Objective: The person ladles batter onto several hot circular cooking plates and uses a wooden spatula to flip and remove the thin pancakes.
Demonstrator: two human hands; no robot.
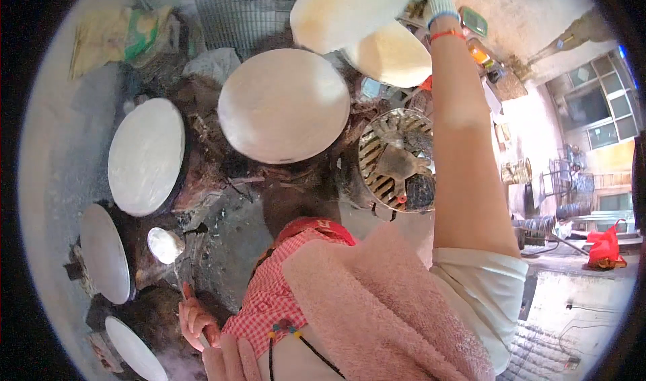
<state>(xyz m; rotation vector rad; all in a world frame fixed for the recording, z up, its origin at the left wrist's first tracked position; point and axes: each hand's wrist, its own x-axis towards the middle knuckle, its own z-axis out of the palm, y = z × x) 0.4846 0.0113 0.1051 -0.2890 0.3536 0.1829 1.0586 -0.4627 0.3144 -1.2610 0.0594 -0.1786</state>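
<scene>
My left hand (198, 321), at the lower left, is closed around the handle of a metal ladle (165, 246). The ladle's round bowl looks pale and bright; what it holds cannot be told. At the top, my right hand (440, 2) wears a whitish knit glove with a blue cuff. Its fingers meet the edge of a large thin pale sheet (353, 13), apparently flatbread; the picture's rim cuts off part of the hand, so its grip is unclear. Another browned sheet (391, 55) lies below. Round pale-topped discs, apparently griddles, stand about: a large one (283, 106) and a smaller one (146, 156).
More pale discs (105, 254) curve down the left side, with steam near the lowest (135, 350). A round slatted grate (371, 164) carries a worn glove (398, 163). A green-rimmed container (473, 22) and an orange bottle (478, 53) stand beyond my right forearm.
</scene>
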